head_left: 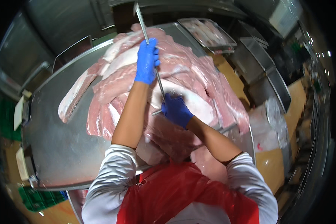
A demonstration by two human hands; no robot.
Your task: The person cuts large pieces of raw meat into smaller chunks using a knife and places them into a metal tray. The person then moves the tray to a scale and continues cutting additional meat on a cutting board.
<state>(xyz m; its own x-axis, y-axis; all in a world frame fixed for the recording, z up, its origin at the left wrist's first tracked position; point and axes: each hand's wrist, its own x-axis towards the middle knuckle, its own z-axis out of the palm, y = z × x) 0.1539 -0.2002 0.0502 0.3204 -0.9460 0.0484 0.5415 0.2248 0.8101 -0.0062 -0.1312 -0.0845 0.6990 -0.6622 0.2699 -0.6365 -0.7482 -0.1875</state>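
Metal bar (140, 18) slants over the meat pile (171, 65). Loads of bare table (63, 145) on the left, meat crowds the right edge. My left hand (147, 61) reaches far, wrapped round the bar; my right hand (177, 111) curls nearer, can't tell round what.

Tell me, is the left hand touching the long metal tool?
Touching: the head view shows the blue-gloved left hand closed around the long metal tool, which sticks out beyond its curled fingers.
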